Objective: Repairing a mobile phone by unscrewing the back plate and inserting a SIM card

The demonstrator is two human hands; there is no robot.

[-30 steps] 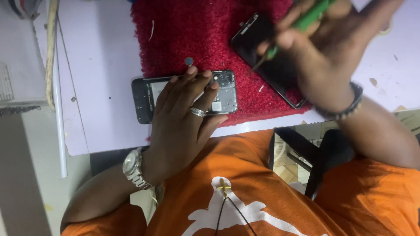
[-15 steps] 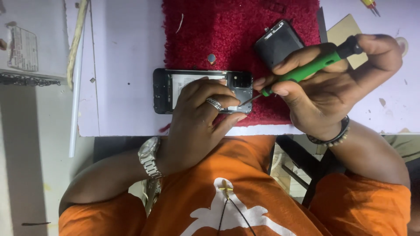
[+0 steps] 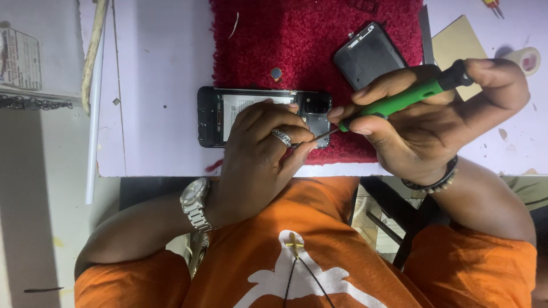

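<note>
An opened black phone (image 3: pixel 228 114) lies face down across the edge of a red mat (image 3: pixel 297 51), its insides showing. My left hand (image 3: pixel 260 151), with a ring and a metal wristwatch, presses down on the phone's right part. My right hand (image 3: pixel 434 120) grips a green-handled screwdriver (image 3: pixel 399 100); its thin metal tip reaches the phone's lower right corner beside my left fingertips. A black back cover (image 3: pixel 370 54) rests on the mat above my right hand.
A small round part (image 3: pixel 276 72) sits on the mat above the phone. The pale table (image 3: pixel 154 85) ends near my orange shirt. A tan card (image 3: pixel 459 43) and a tape roll (image 3: pixel 525 57) lie at the right. A wooden stick (image 3: pixel 94 45) lies at the left.
My right hand brought the screwdriver down from the back cover to the phone's lower right corner. The view shifted, and my left hand stayed on the phone.
</note>
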